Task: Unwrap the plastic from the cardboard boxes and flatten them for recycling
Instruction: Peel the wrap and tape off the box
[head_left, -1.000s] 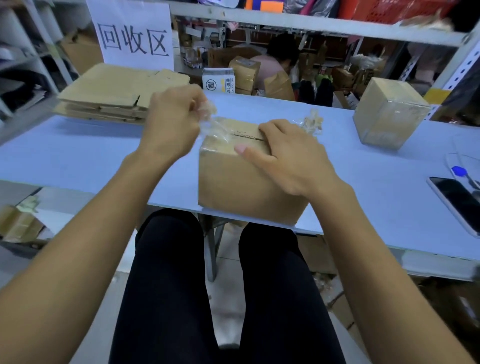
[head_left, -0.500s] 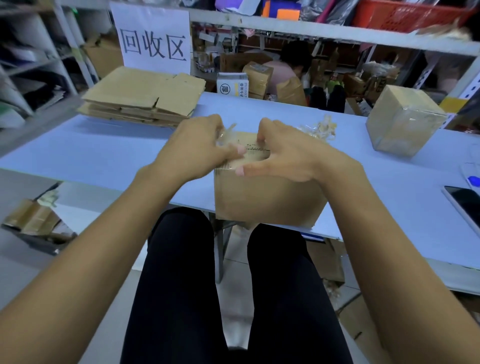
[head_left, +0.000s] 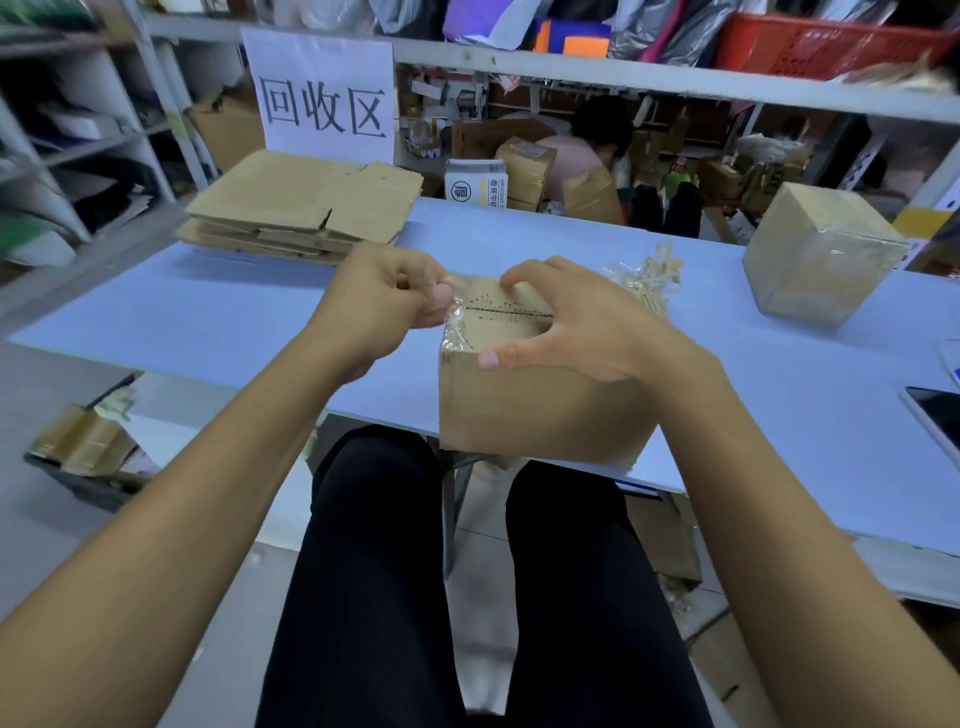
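Left hand (head_left: 387, 301) now at box (head_left: 540, 400) top's left edge, pinching plastic film (head_left: 456, 317); right hand (head_left: 576, 322) now arches over top seam.

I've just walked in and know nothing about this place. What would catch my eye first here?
Two bare hands at the near edge of the blue table: the left hand pinches clear plastic wrap at the top corner of a cardboard box, while the right hand steadies it. Behind on the left lies a stack of flattened boxes under a white sign; another wrapped box stands far right.

White sign (head_left: 326, 98) with black characters at table's (head_left: 208, 312) far edge; phone (head_left: 935, 415) at right edge.
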